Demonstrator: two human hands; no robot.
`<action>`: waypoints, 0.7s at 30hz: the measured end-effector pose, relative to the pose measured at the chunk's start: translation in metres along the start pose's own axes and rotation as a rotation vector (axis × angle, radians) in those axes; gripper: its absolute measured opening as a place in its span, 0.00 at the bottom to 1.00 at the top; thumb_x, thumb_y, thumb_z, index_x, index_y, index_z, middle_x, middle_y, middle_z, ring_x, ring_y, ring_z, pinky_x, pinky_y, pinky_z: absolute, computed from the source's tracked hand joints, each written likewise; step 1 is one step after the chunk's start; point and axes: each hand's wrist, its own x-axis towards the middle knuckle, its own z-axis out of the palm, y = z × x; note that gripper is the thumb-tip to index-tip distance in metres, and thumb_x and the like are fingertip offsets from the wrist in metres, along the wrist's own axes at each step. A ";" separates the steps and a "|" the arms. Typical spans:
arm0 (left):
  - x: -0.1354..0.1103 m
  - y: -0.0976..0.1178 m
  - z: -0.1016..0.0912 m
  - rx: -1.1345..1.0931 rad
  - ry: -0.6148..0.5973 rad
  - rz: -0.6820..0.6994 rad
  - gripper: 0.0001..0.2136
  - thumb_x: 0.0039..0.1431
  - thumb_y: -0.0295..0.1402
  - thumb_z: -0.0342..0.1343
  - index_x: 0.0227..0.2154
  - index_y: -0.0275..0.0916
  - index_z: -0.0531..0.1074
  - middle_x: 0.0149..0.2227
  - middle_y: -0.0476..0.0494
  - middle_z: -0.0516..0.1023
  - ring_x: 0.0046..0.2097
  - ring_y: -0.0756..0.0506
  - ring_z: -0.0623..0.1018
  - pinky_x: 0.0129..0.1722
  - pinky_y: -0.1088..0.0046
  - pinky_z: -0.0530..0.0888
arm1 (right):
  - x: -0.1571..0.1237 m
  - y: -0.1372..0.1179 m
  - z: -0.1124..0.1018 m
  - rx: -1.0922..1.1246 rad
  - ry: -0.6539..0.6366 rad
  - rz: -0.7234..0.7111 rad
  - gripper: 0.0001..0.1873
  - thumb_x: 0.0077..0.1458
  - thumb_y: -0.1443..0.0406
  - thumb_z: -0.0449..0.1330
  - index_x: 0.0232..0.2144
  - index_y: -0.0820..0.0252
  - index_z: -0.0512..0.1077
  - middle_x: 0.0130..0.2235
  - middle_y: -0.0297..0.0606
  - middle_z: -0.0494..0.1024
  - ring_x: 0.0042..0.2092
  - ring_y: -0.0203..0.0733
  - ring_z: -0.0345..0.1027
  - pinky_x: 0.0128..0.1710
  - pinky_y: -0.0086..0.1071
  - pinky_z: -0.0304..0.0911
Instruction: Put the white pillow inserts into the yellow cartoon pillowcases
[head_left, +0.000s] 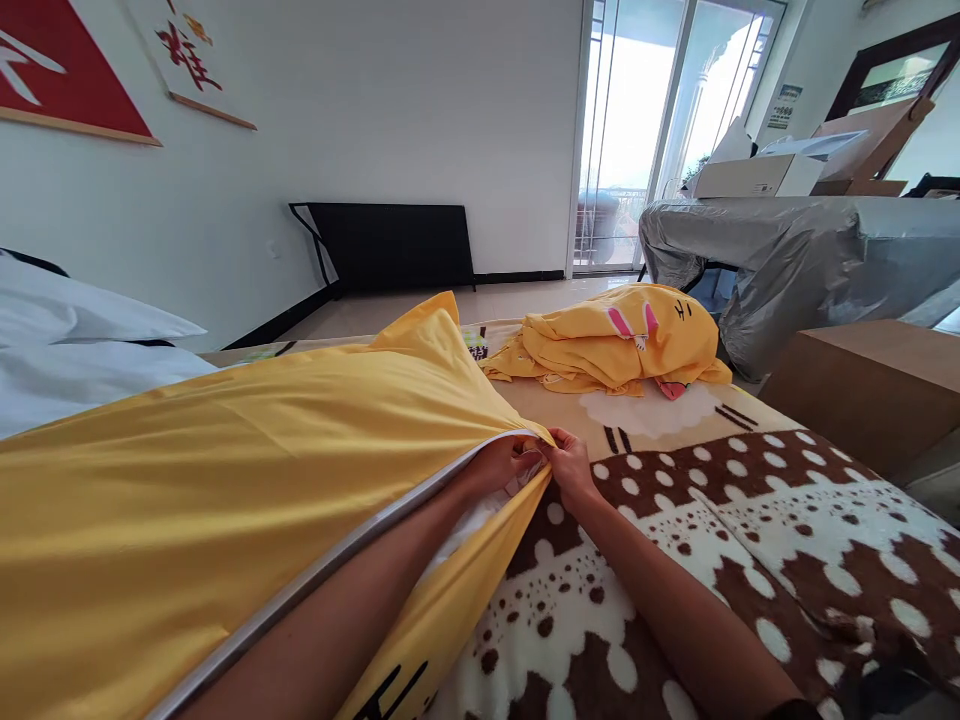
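Note:
A yellow duvet cover [247, 440] stretches across the left side of the bed, its zipped opening [345, 545] running toward me. White filling [469, 520] shows inside the gap. My left hand [504, 465] reaches through the opening, fingers bent near its far end; what they grip is partly hidden by cloth. Just right of it, my right hand [570, 466] pinches the gathered yellow edge at that end of the opening. The two hands are almost touching.
The bed has a brown-and-white dotted blanket [675, 540]. A crumpled yellow printed cloth [622, 335] lies at its far edge. White pillows [82, 310] are at left, a cardboard box [870, 390] at right. Plastic-covered furniture [757, 235] bears boxes; a black panel [397, 245] leans on the wall.

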 end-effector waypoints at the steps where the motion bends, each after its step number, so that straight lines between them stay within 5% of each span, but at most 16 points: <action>1: 0.001 -0.001 0.000 0.000 0.002 0.000 0.07 0.48 0.35 0.56 0.28 0.36 0.72 0.31 0.47 0.78 0.36 0.44 0.75 0.43 0.67 0.71 | 0.000 0.000 0.000 -0.001 0.003 -0.005 0.15 0.34 0.57 0.63 0.24 0.62 0.72 0.24 0.33 0.75 0.28 0.37 0.64 0.30 0.29 0.58; 13: 0.006 -0.008 0.012 -0.012 0.084 -0.005 0.10 0.46 0.26 0.51 0.33 0.35 0.73 0.39 0.43 0.79 0.43 0.43 0.75 0.49 0.66 0.69 | -0.002 0.003 0.002 -0.063 0.054 -0.044 0.14 0.35 0.59 0.61 0.27 0.62 0.73 0.27 0.35 0.76 0.29 0.38 0.65 0.29 0.29 0.59; 21: 0.002 0.000 0.007 -0.031 0.090 -0.063 0.05 0.46 0.28 0.51 0.22 0.36 0.72 0.27 0.48 0.78 0.34 0.46 0.76 0.40 0.70 0.71 | -0.003 0.000 0.002 -0.057 0.016 -0.006 0.14 0.36 0.57 0.61 0.26 0.61 0.72 0.25 0.32 0.73 0.28 0.36 0.62 0.27 0.27 0.56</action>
